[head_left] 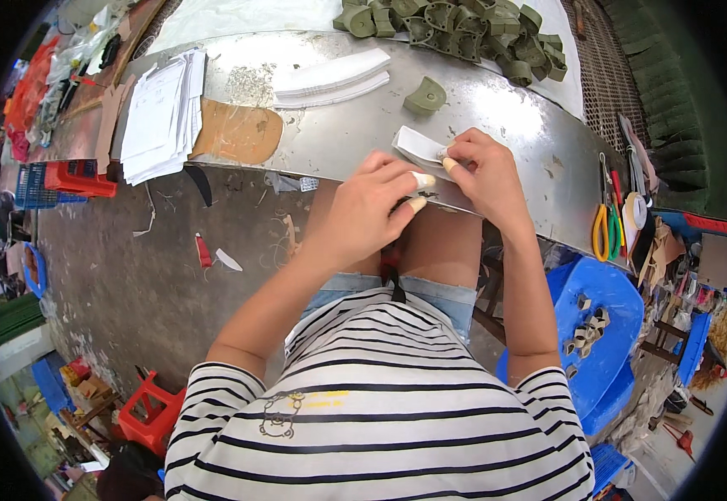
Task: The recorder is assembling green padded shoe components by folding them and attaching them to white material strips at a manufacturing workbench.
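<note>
My right hand (490, 171) pinches the right end of a short, curved white strip (418, 144) over the front edge of the metal table (539, 179). To its left, my left hand (372, 200) is bent at the table edge, thumb and forefinger a little apart; nothing shows between them. Pale covers wrap some fingertips on both hands. Just beyond the strip lies one olive-green, curved block (425, 97), like a shoe heel. A stack of white curved strips (330, 79) rests further left on the table.
Many similar green blocks (472, 29) are heaped at the far side. Papers (163, 113) and a brown sole-shaped board (234, 132) lie left. Yellow-handled scissors (600, 232) hang at the right edge. A blue plastic chair (610, 301) holding small pieces stands right; a red stool (148, 413) is lower left.
</note>
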The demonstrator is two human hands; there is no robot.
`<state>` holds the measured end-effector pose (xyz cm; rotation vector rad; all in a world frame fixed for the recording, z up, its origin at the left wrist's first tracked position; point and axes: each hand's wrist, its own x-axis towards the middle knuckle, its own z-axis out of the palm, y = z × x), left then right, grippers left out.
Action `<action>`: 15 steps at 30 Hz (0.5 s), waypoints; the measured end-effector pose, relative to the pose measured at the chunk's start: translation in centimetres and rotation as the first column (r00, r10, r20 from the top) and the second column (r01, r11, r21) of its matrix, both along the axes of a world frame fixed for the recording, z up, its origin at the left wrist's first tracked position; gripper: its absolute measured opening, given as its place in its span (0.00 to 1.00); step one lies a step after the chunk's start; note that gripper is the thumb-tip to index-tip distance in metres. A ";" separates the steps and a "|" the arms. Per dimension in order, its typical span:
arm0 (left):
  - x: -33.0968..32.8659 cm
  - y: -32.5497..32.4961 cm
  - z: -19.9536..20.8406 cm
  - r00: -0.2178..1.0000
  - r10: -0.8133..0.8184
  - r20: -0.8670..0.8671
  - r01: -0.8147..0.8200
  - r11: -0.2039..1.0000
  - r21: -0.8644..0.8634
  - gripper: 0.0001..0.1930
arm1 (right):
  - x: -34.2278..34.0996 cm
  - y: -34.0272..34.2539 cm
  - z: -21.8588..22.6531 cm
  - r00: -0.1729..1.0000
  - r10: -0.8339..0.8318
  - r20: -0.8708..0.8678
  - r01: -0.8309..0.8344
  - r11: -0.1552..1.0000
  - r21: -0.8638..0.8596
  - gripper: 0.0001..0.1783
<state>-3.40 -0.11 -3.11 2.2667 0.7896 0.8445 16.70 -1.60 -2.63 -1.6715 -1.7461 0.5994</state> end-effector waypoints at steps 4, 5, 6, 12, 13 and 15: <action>1.7 -0.2 -0.8 0.999 0.024 -0.037 -0.019 0.993 0.115 0.15 | 0.1 0.2 0.2 0.986 -0.058 -0.155 0.039 0.992 -0.119 0.09; 1.8 -0.2 -0.8 0.998 0.034 -0.056 -0.028 0.993 0.110 0.15 | 0.0 0.2 0.1 0.989 -0.063 -0.135 0.049 0.993 -0.106 0.09; 1.8 -0.3 -0.8 0.996 0.045 -0.076 -0.037 0.994 0.106 0.15 | 0.0 0.2 -0.2 0.991 -0.069 -0.115 0.059 0.994 -0.093 0.09; 1.4 -0.9 -0.3 0.982 0.120 -0.147 -0.112 0.992 0.056 0.14 | -0.2 -0.2 -0.3 1.000 0.002 -0.001 -0.002 0.999 0.048 0.10; 1.4 -0.9 -0.3 0.979 0.121 -0.165 -0.113 0.992 0.061 0.14 | -0.3 -0.3 -0.3 1.000 0.006 0.029 -0.008 0.997 0.081 0.10; 1.7 -1.1 -0.4 0.975 0.130 -0.181 -0.114 0.989 0.094 0.14 | -0.1 -0.1 -1.2 0.996 -0.030 0.080 0.021 0.994 0.110 0.11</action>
